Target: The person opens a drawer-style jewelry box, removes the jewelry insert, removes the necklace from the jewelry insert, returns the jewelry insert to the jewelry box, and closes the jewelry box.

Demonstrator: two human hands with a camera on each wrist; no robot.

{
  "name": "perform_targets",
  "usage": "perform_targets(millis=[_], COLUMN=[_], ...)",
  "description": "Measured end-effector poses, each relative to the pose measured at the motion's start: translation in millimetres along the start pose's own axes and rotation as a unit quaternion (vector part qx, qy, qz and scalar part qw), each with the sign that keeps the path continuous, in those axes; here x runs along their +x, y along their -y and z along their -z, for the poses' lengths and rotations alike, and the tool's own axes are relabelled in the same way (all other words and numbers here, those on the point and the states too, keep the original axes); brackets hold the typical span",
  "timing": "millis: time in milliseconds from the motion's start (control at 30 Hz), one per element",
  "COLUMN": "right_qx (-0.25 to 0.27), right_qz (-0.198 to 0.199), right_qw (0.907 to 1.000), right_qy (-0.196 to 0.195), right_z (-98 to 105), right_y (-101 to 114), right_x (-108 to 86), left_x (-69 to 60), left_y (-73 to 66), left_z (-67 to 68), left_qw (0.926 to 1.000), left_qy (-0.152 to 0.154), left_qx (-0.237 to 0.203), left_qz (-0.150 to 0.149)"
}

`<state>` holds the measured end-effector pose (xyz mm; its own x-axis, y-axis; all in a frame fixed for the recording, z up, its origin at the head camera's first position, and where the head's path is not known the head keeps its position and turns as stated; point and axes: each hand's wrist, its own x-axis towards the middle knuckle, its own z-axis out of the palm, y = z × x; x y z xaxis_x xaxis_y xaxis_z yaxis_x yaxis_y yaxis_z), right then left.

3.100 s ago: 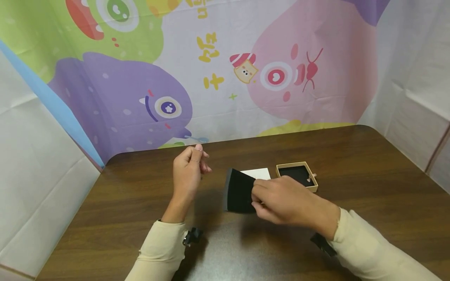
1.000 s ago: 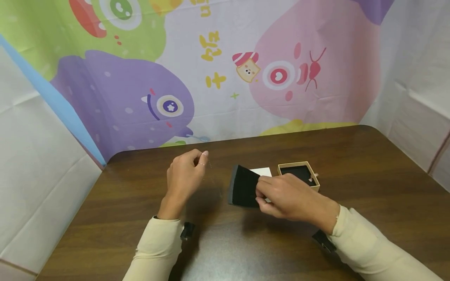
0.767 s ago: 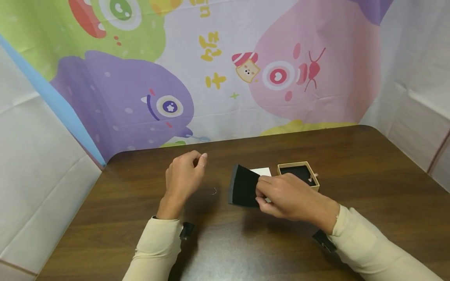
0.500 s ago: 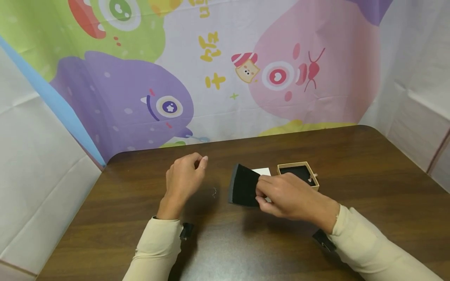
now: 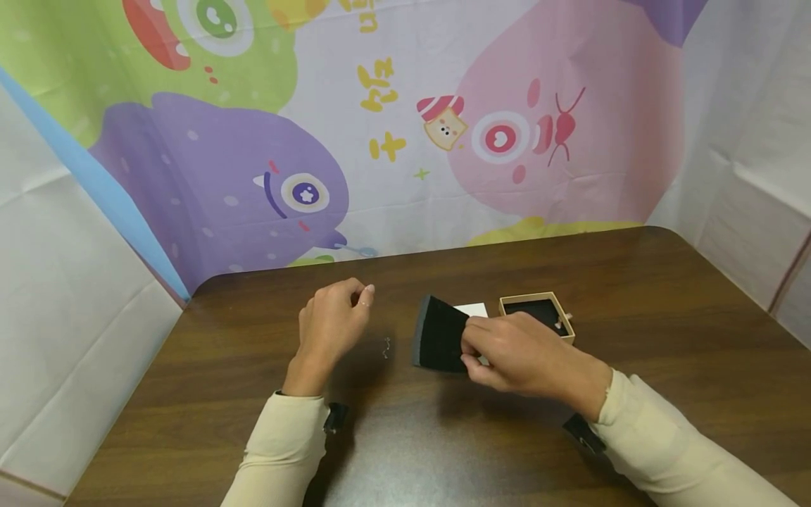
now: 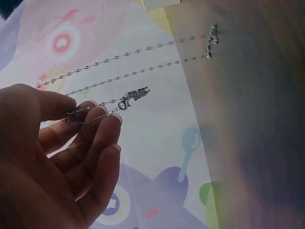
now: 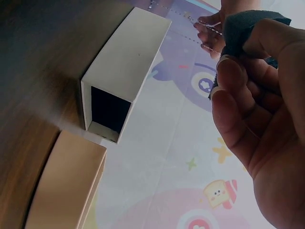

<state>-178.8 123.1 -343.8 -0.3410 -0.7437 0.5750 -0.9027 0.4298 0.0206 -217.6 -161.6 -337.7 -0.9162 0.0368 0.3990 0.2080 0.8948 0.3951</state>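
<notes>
My left hand (image 6: 71,157) pinches a thin silver chain (image 6: 128,75) between thumb and fingers in the left wrist view. A clasp (image 6: 123,104) and a small sparkling piece hang near the fingertips, and another sparkling pendant (image 6: 213,36) is at the chain's far end. In the head view the pendant (image 5: 386,347) shows faintly between my left hand (image 5: 332,324) and a black foam pad (image 5: 440,336). My right hand (image 5: 526,352) grips that pad by its right edge, and it bends. The right wrist view shows the pad (image 7: 243,28) pinched in my right hand (image 7: 271,105).
A white box sleeve (image 7: 126,55) with an open end stands behind the pad, largely hidden in the head view. To its right lies a tan tray (image 5: 569,338) with a black lining and a small ribbon tab. A cartoon-printed cloth (image 5: 393,204) hangs behind the brown table (image 5: 241,352).
Since the earliest frame, my left hand has turned and shifted slightly, and the pad has moved a little right. In the latest frames the dangling pendant has swung less, while both hands stay nearly still.
</notes>
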Motion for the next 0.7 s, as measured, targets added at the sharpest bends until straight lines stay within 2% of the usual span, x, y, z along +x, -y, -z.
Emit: perform_targets(millis=[700], right_qx=[-0.001], right_qz=[-0.003], right_qw=[1.0000], right_qy=[0.004], right_z=[0.9], right_y=[0.1], right_x=[-0.1], left_x=[-1.8], left_y=[2.7], left_z=[-3.0], left_qw=[0.9977], left_qy=[0.064], left_qx=[0.021], left_qz=[0.006])
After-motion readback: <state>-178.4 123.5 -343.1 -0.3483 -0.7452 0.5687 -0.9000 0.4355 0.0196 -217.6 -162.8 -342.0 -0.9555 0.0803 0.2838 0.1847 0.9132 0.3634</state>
